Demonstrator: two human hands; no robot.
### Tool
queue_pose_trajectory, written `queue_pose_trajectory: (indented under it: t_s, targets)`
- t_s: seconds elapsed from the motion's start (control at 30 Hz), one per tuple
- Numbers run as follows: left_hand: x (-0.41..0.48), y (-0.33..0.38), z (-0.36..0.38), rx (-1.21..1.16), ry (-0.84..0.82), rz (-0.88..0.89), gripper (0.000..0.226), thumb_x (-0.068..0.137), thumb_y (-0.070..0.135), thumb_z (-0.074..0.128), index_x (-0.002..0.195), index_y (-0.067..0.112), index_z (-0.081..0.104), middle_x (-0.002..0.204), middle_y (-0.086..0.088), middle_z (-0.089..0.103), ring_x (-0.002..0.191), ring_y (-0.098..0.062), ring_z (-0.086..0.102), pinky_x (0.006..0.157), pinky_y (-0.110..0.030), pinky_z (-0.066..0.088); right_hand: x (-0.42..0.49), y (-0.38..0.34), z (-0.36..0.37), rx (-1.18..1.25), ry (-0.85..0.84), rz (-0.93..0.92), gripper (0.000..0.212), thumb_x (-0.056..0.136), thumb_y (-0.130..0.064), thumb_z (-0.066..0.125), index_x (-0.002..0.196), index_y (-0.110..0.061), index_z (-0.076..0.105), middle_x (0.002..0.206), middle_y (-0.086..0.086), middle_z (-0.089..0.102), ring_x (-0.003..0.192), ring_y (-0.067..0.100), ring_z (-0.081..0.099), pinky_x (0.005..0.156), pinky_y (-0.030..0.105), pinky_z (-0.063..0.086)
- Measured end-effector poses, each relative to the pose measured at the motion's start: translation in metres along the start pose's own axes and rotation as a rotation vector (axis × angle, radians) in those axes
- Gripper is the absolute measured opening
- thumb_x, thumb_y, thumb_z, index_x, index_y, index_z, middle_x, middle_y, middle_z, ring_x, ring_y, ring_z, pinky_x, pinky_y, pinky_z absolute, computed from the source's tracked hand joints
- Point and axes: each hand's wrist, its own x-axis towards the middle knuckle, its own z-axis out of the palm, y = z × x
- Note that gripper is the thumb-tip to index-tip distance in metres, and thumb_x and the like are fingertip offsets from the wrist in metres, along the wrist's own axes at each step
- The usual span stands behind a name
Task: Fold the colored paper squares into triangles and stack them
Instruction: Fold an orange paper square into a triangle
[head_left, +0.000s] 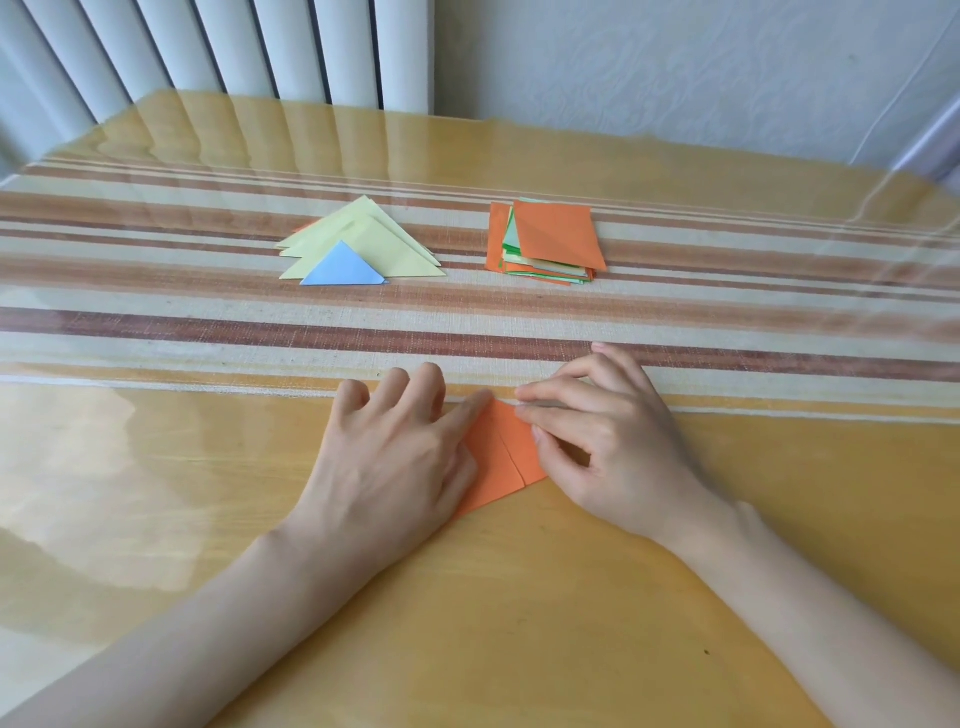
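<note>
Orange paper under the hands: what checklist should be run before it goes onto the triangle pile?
1. Orange paper held down: ok. The left hand presses its left half and the right hand pinches its right edge.
2. Fold complete: cannot tell, because the hands cover both outer corners.
3. Flaps meeting evenly at the centre seam: not ok. A slight step seems to show at the lower edge.
4. Triangle pile ready to receive: ok. The blue triangle lies on top with nothing over it.
5. Way to the pile: ok. Only striped cloth lies between.
6. Square stack left for later: ok. An orange sheet is on top.
</note>
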Motion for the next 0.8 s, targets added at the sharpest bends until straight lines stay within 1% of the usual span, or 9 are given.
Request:
queue_pose_trajectory:
  t_s: [0.13, 0.27, 0.33, 0.4, 0.47, 0.53, 0.6, 0.7, 0.8]
  targets:
    - [0.0, -0.002, 0.0, -0.064, -0.007, -0.108, 0.049, 0.085, 0.036, 0.037, 0.118, 0.011, 0.062, 0.089, -0.005, 0.052, 0.076, -0.028, 0.053, 0.063, -0.039, 0.044, 0.003, 0.0, -0.005, 0.11, -0.049, 0.066, 0.026, 0.09, -0.026, 0.052, 0.094, -0.014, 0.075, 0.099, -0.006, 0.071, 0.093, 0.017, 0.054, 0.097, 0.033, 0.036]
    - [0.0, -0.002, -0.001, -0.186, -0.033, -0.091, 0.05, 0.087, 0.037, 0.035, 0.126, 0.016, 0.058, 0.097, -0.004, 0.052, 0.083, -0.027, 0.054, 0.069, -0.038, 0.044, 0.002, -0.009, -0.016, 0.311, -0.083, 0.55, 0.049, 0.085, -0.059, 0.04, 0.096, -0.019, 0.065, 0.1, -0.012, 0.06, 0.104, 0.008, 0.042, 0.094, 0.028, 0.034]
    - [0.0, -0.002, -0.003, -0.254, -0.059, -0.086, 0.052, 0.092, 0.048, 0.03, 0.128, 0.022, 0.057, 0.103, -0.001, 0.051, 0.091, -0.024, 0.053, 0.076, -0.037, 0.04, -0.006, -0.024, -0.012, 0.213, -0.114, 0.617, 0.056, 0.079, -0.067, 0.037, 0.095, -0.02, 0.063, 0.102, -0.011, 0.052, 0.104, 0.01, 0.037, 0.094, 0.026, 0.032]
    - [-0.005, -0.002, -0.005, -0.297, -0.094, -0.099, 0.069, 0.088, 0.071, 0.027, 0.131, 0.025, 0.054, 0.108, 0.004, 0.049, 0.101, -0.019, 0.049, 0.084, -0.035, 0.037, -0.009, -0.038, -0.01, 0.171, -0.128, 0.62, 0.059, 0.073, -0.07, 0.037, 0.095, -0.021, 0.062, 0.106, -0.009, 0.047, 0.105, 0.011, 0.034, 0.094, 0.025, 0.03]
    - [-0.013, 0.0, -0.005, -0.279, -0.114, -0.088, 0.084, 0.076, 0.086, 0.03, 0.132, 0.027, 0.052, 0.111, 0.006, 0.049, 0.103, -0.017, 0.047, 0.087, -0.034, 0.038, -0.009, -0.041, -0.007, 0.183, -0.133, 0.63, 0.047, 0.077, -0.061, 0.049, 0.094, -0.019, 0.062, 0.109, -0.006, 0.045, 0.109, 0.013, 0.032, 0.097, 0.026, 0.029]
    - [-0.02, 0.003, -0.004, -0.274, -0.097, -0.072, 0.081, 0.075, 0.085, 0.034, 0.129, 0.028, 0.055, 0.108, 0.007, 0.05, 0.098, -0.018, 0.049, 0.082, -0.034, 0.04, -0.008, -0.038, -0.005, 0.215, -0.128, 0.655, 0.024, 0.084, -0.04, 0.063, 0.092, -0.018, 0.062, 0.111, -0.004, 0.045, 0.112, 0.015, 0.033, 0.1, 0.025, 0.028]
    - [-0.022, 0.004, -0.004, -0.3, -0.037, -0.064, 0.07, 0.079, 0.077, 0.039, 0.122, 0.026, 0.06, 0.099, 0.009, 0.053, 0.09, -0.017, 0.053, 0.076, -0.032, 0.041, -0.008, -0.035, -0.004, 0.265, -0.102, 0.672, 0.011, 0.087, -0.029, 0.065, 0.087, -0.019, 0.063, 0.109, -0.004, 0.046, 0.11, 0.015, 0.034, 0.1, 0.023, 0.027]
    - [-0.019, 0.004, -0.008, -0.32, 0.067, -0.067, 0.052, 0.084, 0.064, 0.044, 0.113, 0.025, 0.062, 0.084, 0.015, 0.059, 0.075, -0.011, 0.06, 0.064, -0.024, 0.042, -0.005, -0.034, -0.004, 0.318, -0.093, 0.676, 0.009, 0.088, -0.025, 0.065, 0.082, -0.019, 0.063, 0.105, -0.005, 0.049, 0.107, 0.013, 0.035, 0.093, 0.017, 0.025]
    - [-0.015, 0.006, -0.014, -0.331, 0.138, -0.117, 0.041, 0.088, 0.05, 0.043, 0.113, 0.023, 0.06, 0.071, 0.016, 0.062, 0.057, -0.011, 0.061, 0.048, -0.021, 0.041, -0.002, -0.032, -0.006, 0.39, -0.085, 0.7, 0.013, 0.088, -0.022, 0.065, 0.077, -0.023, 0.058, 0.102, -0.005, 0.053, 0.105, 0.011, 0.036, 0.087, 0.01, 0.025]
